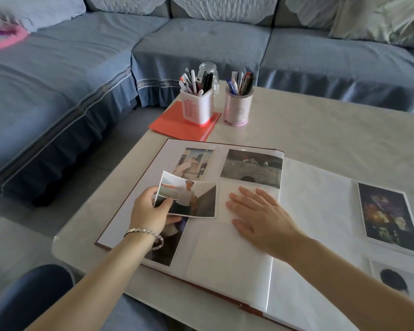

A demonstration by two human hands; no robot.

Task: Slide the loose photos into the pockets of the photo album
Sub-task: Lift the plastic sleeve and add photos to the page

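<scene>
Counts:
- 1 photo album point(225, 254).
- 3 pocketed photos on its left page: far-left photo point(194, 163), far-right photo point(251, 167), near-left photo point(163, 247) (partly hidden).
- 1 loose photo point(191, 199).
- Right side: 1 photo stack point(387, 216), sheet count unreadable, and 1 portrait photo point(397, 278).
- 2 pen holders: square pen holder point(197, 108), round pen holder point(238, 108). Pens too bunched to count.
- 1 glass jar point(208, 70), 1 red folder point(172, 125), 1 bracelet point(144, 231).
- 2 hands: left hand point(151, 211), right hand point(261, 216).
- 1 worktop point(320, 130).

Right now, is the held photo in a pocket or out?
Not fully in: the photo curls off the album at its left, pinched by the left hand. Whether its right edge is pocketed, cannot tell.
</scene>
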